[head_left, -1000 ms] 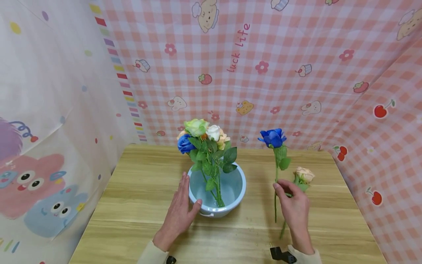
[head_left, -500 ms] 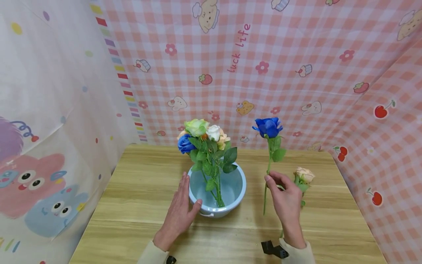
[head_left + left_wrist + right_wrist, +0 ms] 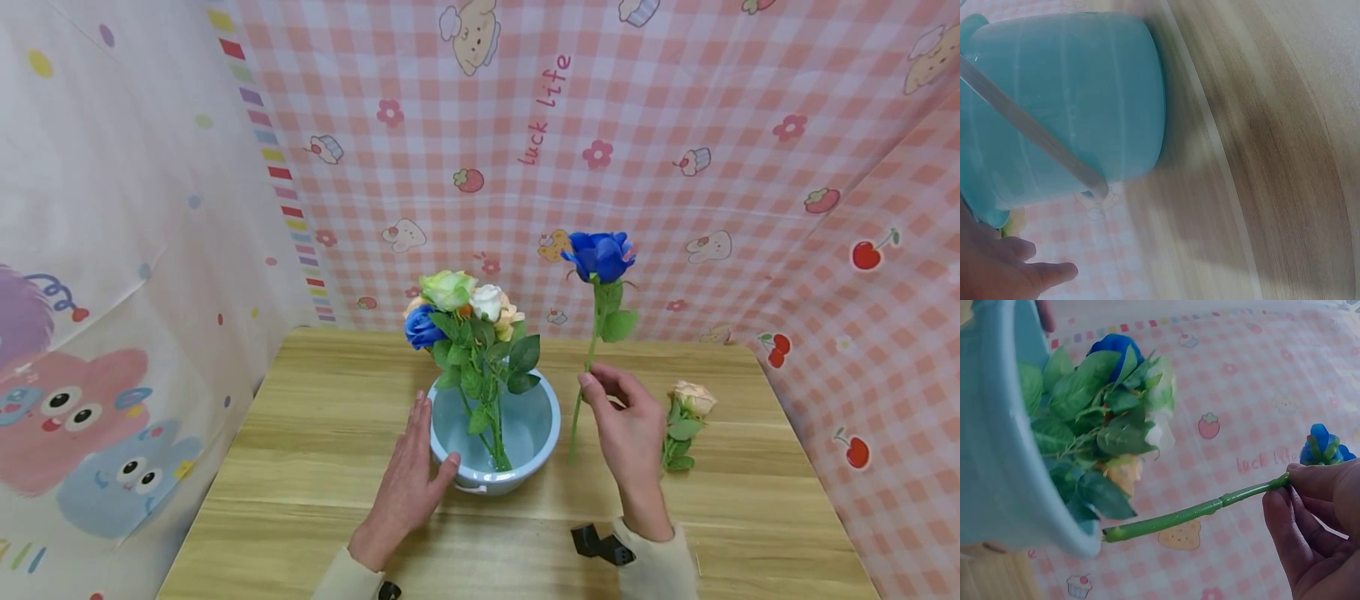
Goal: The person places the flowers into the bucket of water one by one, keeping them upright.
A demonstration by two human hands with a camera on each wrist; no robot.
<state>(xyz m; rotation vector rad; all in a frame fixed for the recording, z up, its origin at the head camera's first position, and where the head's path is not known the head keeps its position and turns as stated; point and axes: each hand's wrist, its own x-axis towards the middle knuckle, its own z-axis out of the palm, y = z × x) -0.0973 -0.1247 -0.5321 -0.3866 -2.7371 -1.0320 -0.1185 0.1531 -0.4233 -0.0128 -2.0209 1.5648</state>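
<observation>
A light blue bucket [image 3: 551,433] stands on the table with a bunch of artificial roses [image 3: 448,290] in it, green, white, peach and blue heads over green leaves. My left hand [image 3: 408,479] lies along the bucket's left side, fingers straight, fingertips at the rim. To the right of the bucket, my right hand [image 3: 626,425] pinches the stem of a blue rose [image 3: 600,257] between thumb and fingers, head up. In the right wrist view the stem's cut end [image 3: 1110,534] overlaps the bucket's rim. The bucket's grey handle [image 3: 1035,131] hangs down its side in the left wrist view.
A peach rose [image 3: 693,398] lies on the wooden table [image 3: 315,433], right of my right hand, its lower stem hidden by that arm. A pink checked cloth [image 3: 660,108] hangs behind the table, and a white printed cloth [image 3: 112,250] hangs at the left.
My right hand has moved left and away from me, raising the blue rose toward the bucket. More of the peach rose's leaves now show. My left hand and the bucket have stayed put.
</observation>
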